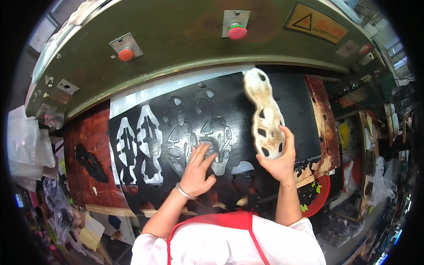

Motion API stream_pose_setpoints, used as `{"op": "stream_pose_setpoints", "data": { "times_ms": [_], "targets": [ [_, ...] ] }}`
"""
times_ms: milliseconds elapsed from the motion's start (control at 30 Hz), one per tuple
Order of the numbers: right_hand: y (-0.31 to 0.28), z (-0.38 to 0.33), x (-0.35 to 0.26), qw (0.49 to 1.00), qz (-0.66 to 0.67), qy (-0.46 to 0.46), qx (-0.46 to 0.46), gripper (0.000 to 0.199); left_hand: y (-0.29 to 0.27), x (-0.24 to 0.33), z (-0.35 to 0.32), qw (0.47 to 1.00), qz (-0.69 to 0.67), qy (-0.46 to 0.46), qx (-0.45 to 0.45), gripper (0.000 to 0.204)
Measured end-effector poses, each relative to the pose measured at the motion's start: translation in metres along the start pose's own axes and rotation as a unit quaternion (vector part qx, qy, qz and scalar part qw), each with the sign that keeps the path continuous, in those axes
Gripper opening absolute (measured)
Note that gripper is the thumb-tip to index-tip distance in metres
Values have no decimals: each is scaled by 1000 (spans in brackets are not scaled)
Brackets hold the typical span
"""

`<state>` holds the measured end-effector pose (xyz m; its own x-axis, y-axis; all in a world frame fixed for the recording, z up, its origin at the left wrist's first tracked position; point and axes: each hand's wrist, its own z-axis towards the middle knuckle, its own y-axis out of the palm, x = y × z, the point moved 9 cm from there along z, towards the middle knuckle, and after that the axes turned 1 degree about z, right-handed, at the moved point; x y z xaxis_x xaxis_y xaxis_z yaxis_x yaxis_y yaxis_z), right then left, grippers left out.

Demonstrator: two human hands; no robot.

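A reddish board (99, 132) bears a black sheet (298, 117)

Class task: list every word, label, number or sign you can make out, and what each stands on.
Yellow-brown warning plate on the green machine front: black triangle around a red lightning bolt, beside lettering not copied here.
Small pale label below it: too small to read.
Small red label beside that: too small to read.

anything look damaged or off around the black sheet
Yes, wear: the reddish board on the right has ragged pale patches, as if its surface were rubbed away, and the white sole-shaped piece in the right hand is stained brown.
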<state>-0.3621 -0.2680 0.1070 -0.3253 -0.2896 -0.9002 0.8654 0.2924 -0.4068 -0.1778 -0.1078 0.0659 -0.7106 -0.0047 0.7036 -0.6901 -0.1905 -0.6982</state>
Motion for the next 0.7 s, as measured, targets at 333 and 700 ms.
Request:
{"op": "stream_pose_setpoints", "data": {
  "times_ms": [333,700],
  "targets": [
    [45,7,19,980,-136,-126,-72,92,-50,6,176,978,136,67,145,28],
    [36,-15,18,981,-130,-136,36,79,-32,-20,267,956,198,147,158,15]
  ]
}}
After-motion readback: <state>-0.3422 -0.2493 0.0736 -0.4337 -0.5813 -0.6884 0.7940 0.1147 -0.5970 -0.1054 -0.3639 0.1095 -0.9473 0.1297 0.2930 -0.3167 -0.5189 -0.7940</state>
